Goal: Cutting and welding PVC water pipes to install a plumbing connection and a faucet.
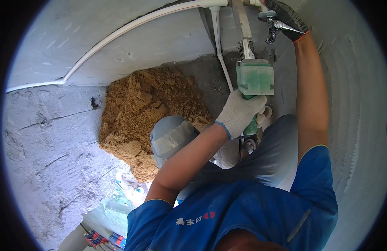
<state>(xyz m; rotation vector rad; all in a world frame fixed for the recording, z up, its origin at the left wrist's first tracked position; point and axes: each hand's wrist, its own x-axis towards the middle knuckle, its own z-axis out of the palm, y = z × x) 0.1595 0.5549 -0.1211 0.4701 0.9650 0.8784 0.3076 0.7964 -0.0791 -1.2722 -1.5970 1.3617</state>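
My left hand [242,113], in a white knitted glove, grips the green handle [250,127] of a pipe fusion welder. The welder's green box [255,78] sits just above the glove, and its flat metal plate [242,25] runs up to the white pipe at the top edge. My right hand [287,17], in a dark glove with an orange cuff, is closed around the pipe fitting behind a chrome tap [277,28]. That fitting is mostly hidden by the glove and the tap.
White pipe [130,32] curves along the wall, and a thinner branch [220,50] drops towards the floor. A heap of brown sand [151,104] lies left of my knee [172,134]. Red and blue handled items [103,239] sit at lower left. A grey wall [352,104] stands close on the right.
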